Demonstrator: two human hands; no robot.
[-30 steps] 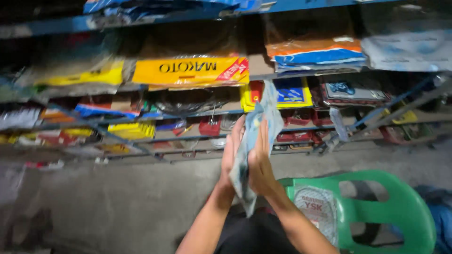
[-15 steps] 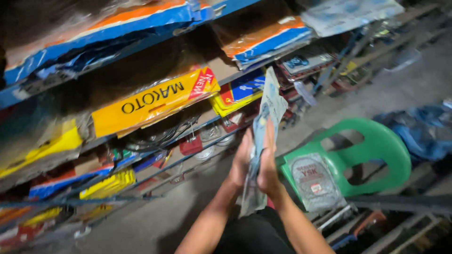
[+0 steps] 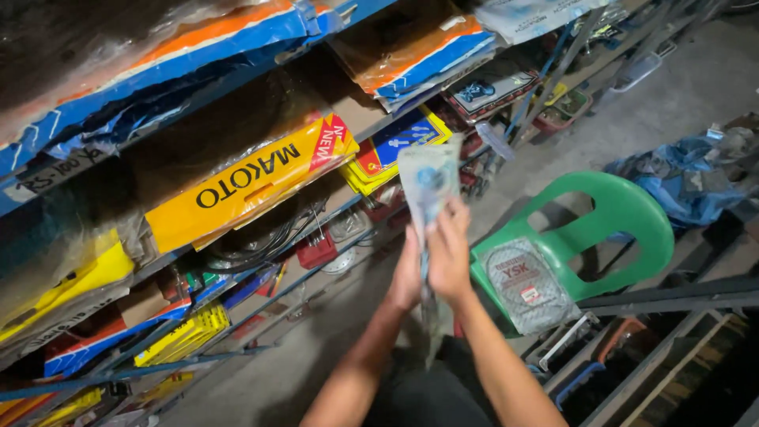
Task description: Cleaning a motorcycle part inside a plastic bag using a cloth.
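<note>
From the head view, both hands are raised in front of the shelves and pressed together on one thing — a long, thin clear plastic packet [image 3: 428, 186] with a pale printed card at its top. The left hand [image 3: 407, 277] is clenched on the packet from the left, and the right hand [image 3: 449, 251] is wrapped on it from the right, fingers curled over the front; the packet stands nearly upright between them, its top rising well above the fingers and its lower end hanging down below the wrists. Behind the packet runs a blue metal shelf rack [image 3: 316, 273] stacked with packaged goods: a long yellow package [image 3: 245, 186] lies tilted on the middle shelf, and blue-and-orange packages [image 3: 419, 55] sit higher up. Just to the right of the hands stands a green plastic chair [image 3: 617, 217] — on its seat lies a flat clear bag with a grey part inside [image 3: 526, 285]. A crumpled blue plastic sheet [image 3: 680, 178] lies beyond the chair.
</note>
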